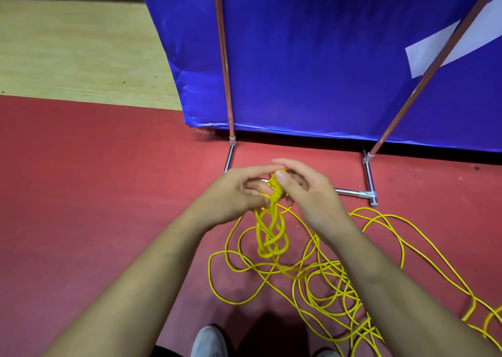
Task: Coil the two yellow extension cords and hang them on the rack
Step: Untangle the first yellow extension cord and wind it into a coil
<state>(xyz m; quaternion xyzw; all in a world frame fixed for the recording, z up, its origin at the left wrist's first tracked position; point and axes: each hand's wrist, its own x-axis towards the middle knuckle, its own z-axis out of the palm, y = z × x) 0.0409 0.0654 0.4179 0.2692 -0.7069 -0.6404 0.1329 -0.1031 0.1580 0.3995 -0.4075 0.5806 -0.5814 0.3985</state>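
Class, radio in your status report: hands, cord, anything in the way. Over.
Both left hand and right hand grip knotted cord bundle. Remaining loose cord sprawls on floor. Ahead, rack base; nothing between.

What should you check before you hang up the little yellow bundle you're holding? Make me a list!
1. Grip on the coiled bundle: ok, the left hand and right hand both hold its wrapped top.
2. Wrap tight: cannot tell, the hands cover it.
3. All cord coiled: not ok, loose cord lies tangled on the floor.
4. Rack close: ok, it stands right ahead.
5. Place to hang it: cannot tell, the rack's top is out of view.
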